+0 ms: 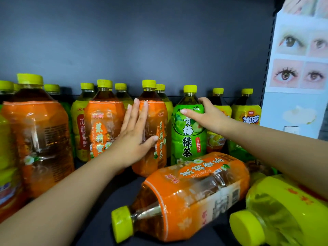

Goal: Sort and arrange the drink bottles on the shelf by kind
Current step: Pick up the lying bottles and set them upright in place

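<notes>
Drink bottles with yellow-green caps stand in rows on a dark shelf (113, 196). My left hand (134, 134) lies flat, fingers straight, against an upright orange-label bottle (156, 139) in the middle. My right hand (205, 116) grips the shoulder of an upright green-label bottle (188, 137) just to its right. Another orange-label bottle (188, 197) lies on its side in front, cap toward me. A yellow-label bottle (276, 213) lies on its side at the lower right, under my right forearm.
More orange-label bottles stand at the left (40, 144) and centre-left (103, 128), with yellow-label bottles (79, 128) behind them. Yellow iced-tea bottles (246, 118) stand at the back right. A white board with eye pictures (298, 68) bounds the right side.
</notes>
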The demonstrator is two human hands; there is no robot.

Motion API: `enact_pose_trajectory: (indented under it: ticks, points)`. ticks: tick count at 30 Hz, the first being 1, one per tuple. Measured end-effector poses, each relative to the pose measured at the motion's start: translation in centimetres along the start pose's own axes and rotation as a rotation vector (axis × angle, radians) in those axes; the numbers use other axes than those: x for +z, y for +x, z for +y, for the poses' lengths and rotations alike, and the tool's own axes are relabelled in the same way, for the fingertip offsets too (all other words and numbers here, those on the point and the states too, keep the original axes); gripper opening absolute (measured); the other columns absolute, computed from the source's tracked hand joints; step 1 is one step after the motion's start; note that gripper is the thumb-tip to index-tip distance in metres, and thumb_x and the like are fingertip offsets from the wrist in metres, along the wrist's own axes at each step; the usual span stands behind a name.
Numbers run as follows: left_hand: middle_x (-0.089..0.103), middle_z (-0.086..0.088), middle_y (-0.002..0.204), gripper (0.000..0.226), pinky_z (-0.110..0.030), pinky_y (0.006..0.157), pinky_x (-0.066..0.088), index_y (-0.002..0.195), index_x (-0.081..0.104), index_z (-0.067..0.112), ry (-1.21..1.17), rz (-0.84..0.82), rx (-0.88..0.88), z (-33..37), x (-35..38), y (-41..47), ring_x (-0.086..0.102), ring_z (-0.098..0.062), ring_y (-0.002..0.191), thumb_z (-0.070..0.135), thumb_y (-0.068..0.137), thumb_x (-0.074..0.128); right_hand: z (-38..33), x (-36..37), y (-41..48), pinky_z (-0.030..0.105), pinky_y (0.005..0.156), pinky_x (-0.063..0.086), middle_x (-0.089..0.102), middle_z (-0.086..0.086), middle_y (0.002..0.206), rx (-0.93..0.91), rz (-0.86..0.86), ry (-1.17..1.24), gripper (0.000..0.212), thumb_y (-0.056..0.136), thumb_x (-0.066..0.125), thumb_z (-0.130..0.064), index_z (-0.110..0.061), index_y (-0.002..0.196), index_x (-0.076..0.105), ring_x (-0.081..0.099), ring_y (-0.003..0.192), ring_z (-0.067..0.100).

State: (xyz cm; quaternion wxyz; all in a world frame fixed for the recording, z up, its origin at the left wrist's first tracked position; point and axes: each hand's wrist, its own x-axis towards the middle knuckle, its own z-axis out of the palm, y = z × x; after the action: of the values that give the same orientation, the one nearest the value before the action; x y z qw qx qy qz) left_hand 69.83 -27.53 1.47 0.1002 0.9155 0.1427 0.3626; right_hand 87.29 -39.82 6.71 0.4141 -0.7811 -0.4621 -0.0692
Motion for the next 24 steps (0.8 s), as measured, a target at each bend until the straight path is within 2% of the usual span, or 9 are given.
enact_pose_trajectory:
  ticks: [3, 5, 10, 13, 15, 17, 19, 22, 24]
  points:
    - [-0.034, 0.022, 0.137, 0.074, -0.029, 0.110, -0.005, 0.127, -0.022, 0.043, -0.020, -0.031, -0.012, 0.3, -1.0, -0.5, -0.025, -0.001, 0.131, 0.036, 0.093, 0.044, -0.3, -0.4, 0.0, 0.034, 0.100, 0.037, 0.037, 0.009, 0.143, -0.002, 0.002, -0.179, 0.084, 0.078, 0.053, -0.062, -0.012, 0.142, 0.029, 0.049, 0.121, 0.024]
    - [-0.025, 0.019, 0.146, 0.067, -0.033, 0.114, 0.002, 0.139, -0.008, 0.041, -0.067, -0.057, -0.072, 0.6, -1.8, -1.0, -0.014, -0.005, 0.138, 0.037, 0.093, 0.041, -1.0, -1.2, -0.4, 0.035, 0.107, 0.030, 0.030, 0.010, 0.146, -0.011, -0.009, -0.334, 0.083, 0.078, 0.049, -0.065, -0.011, 0.140, 0.035, 0.035, 0.133, 0.026]
    - [0.007, 0.006, 0.155, 0.050, -0.032, 0.113, 0.007, 0.139, 0.032, 0.034, -0.201, -0.088, -0.182, 4.5, -4.6, -3.1, 0.005, -0.013, 0.142, 0.046, 0.091, 0.034, -3.4, -4.0, -2.7, 0.040, 0.111, 0.027, 0.020, 0.004, 0.151, -0.212, -0.005, -0.685, 0.082, 0.082, 0.045, -0.063, -0.010, 0.142, 0.029, 0.024, 0.137, 0.027]
    - [0.020, 0.010, 0.151, 0.072, -0.027, 0.111, 0.011, 0.138, 0.029, 0.042, -0.128, -0.366, -0.178, 6.9, -5.9, -5.4, 0.014, -0.008, 0.139, 0.070, 0.071, 0.024, -4.6, -6.3, -5.5, 0.033, 0.105, 0.033, 0.041, 0.002, 0.138, -0.322, -0.076, -0.600, 0.070, 0.081, 0.041, -0.061, -0.015, 0.133, 0.044, 0.040, 0.127, 0.021]
    - [0.026, 0.019, 0.145, 0.082, -0.024, 0.108, 0.023, 0.136, 0.023, 0.050, -0.194, -0.570, -0.260, 8.0, -6.5, -7.1, 0.028, -0.005, 0.132, 0.082, 0.061, 0.030, -4.3, -7.6, -8.3, 0.028, 0.100, 0.036, 0.054, -0.002, 0.123, -0.286, -0.202, -0.480, 0.074, 0.068, 0.037, -0.070, -0.021, 0.120, 0.056, 0.049, 0.115, 0.014]
    - [0.029, 0.026, 0.130, 0.089, -0.015, 0.094, 0.032, 0.136, 0.017, 0.052, -0.208, -0.685, -0.297, 8.4, -6.7, -8.3, 0.035, 0.000, 0.118, 0.079, 0.054, 0.039, -3.3, -7.9, -11.2, 0.024, 0.099, 0.036, 0.058, -0.012, 0.118, -0.183, -0.372, -0.394, 0.074, 0.054, 0.034, -0.081, -0.035, 0.106, 0.060, 0.051, 0.110, 0.006]
    - [0.029, 0.023, 0.130, 0.094, -0.013, 0.090, 0.032, 0.136, 0.012, 0.053, -0.155, -0.698, -0.308, 8.2, -6.6, -8.9, 0.034, 0.000, 0.114, 0.072, 0.051, 0.047, -1.9, -7.4, -13.2, 0.025, 0.103, 0.035, 0.057, -0.016, 0.120, -0.121, -0.508, -0.371, 0.073, 0.049, 0.035, -0.082, -0.041, 0.105, 0.057, 0.050, 0.113, 0.003]
    - [0.028, 0.013, 0.145, 0.103, -0.024, 0.101, 0.037, 0.137, 0.009, 0.051, -0.167, -0.669, -0.354, 7.9, -5.9, -9.5, 0.042, -0.008, 0.119, 0.070, 0.047, 0.054, -1.5, -6.7, -13.9, 0.024, 0.104, 0.031, 0.048, -0.009, 0.133, -0.113, -0.524, -0.425, 0.097, 0.045, 0.037, -0.076, -0.029, 0.129, 0.048, 0.043, 0.123, 0.008]
    - [0.050, 0.004, 0.125, 0.100, -0.025, 0.080, 0.053, 0.138, 0.016, 0.045, -0.230, -0.661, -0.429, 7.6, -5.7, -10.0, 0.060, -0.007, 0.089, 0.065, 0.050, 0.058, -2.3, -6.5, -13.8, 0.026, 0.106, 0.029, 0.042, -0.007, 0.140, -0.112, -0.562, -0.505, 0.102, 0.045, 0.037, -0.076, -0.028, 0.135, 0.042, 0.039, 0.128, 0.012]
